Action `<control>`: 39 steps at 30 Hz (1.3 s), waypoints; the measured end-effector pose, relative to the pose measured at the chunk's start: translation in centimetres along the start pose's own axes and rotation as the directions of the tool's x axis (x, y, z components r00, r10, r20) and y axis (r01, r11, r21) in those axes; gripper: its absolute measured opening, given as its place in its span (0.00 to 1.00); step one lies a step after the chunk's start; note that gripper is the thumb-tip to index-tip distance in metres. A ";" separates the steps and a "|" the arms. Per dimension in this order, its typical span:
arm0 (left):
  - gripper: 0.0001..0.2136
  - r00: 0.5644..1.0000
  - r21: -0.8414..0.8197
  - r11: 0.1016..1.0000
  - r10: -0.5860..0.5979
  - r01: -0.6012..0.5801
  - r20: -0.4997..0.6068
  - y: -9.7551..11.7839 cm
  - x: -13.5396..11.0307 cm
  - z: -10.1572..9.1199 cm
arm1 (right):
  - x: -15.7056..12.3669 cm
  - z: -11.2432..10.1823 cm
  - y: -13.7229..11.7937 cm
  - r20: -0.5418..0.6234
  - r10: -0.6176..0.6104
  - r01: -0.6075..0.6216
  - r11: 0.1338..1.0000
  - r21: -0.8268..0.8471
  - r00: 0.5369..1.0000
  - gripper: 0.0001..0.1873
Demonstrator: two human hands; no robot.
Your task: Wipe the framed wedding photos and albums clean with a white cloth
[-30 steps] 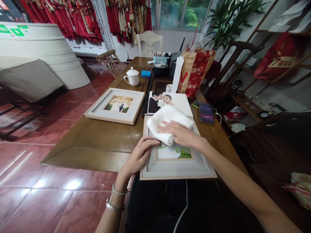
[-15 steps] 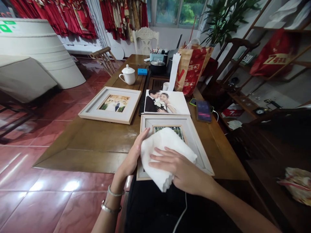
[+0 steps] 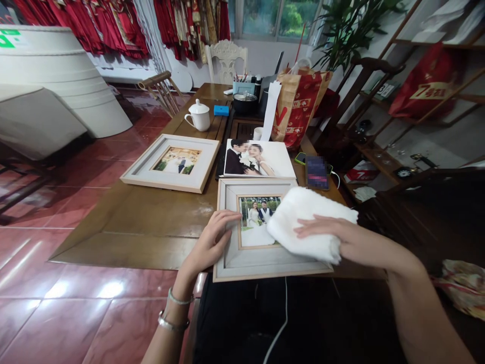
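Note:
A light wood picture frame lies at the table's front edge, with a wedding photo in its grey-white mat. Over its left rail bends my left hand, fingers together on the inner border and holding the frame. My right hand holds a folded white towel across the frame's right side. The towel covers part of the photo and right rail, and its far end reaches past the frame.
Another framed photo lies at the left, and a large unframed print behind. Phones lie at the right. Farther back stand a lidded white mug and a paper bag. A white cable hangs in front.
My right hand has swept the towel rightward from the frame's middle, uncovering most of the photo. My left hand has moved from the frame's edge to bend inward over the left rail.

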State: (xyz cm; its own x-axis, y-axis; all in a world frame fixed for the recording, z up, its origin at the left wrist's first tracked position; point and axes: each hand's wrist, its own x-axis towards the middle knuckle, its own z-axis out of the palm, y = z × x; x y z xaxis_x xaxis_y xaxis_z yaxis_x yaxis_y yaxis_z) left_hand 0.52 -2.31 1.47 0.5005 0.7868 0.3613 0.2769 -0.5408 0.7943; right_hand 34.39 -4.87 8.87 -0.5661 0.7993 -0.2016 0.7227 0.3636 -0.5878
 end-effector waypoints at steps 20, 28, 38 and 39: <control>0.24 0.996 0.035 0.996 -0.085 0.086 -0.022 -0.5 -0.4 0.4 | 3.9 3.3 -6.5 0.208 -0.277 0.274 0.961 0.047 0.938 0.45; 0.25 0.997 0.051 0.996 -0.071 0.072 -0.019 -0.6 -0.5 0.3 | 4.7 1.9 -4.7 0.045 -0.089 0.094 0.988 -0.119 0.995 0.43; 0.27 0.998 0.031 0.998 -0.056 0.057 -0.032 -0.7 -0.6 0.4 | 10.8 5.6 -8.3 -0.115 -0.142 0.099 0.941 -0.322 0.983 0.41; 0.27 0.998 0.027 0.998 -0.055 0.056 -0.036 -0.8 -0.6 0.4 | 10.2 5.8 -8.7 -0.086 -0.141 0.108 0.943 -0.314 0.986 0.40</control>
State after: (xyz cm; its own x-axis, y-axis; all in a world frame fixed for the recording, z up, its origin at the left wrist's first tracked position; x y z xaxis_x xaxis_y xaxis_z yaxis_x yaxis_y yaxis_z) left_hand 0.34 -2.52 0.45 0.4547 0.8254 0.3347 0.3263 -0.5040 0.7997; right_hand 20.07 -2.68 7.40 -0.6263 0.7780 -0.0487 0.7453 0.5793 -0.3300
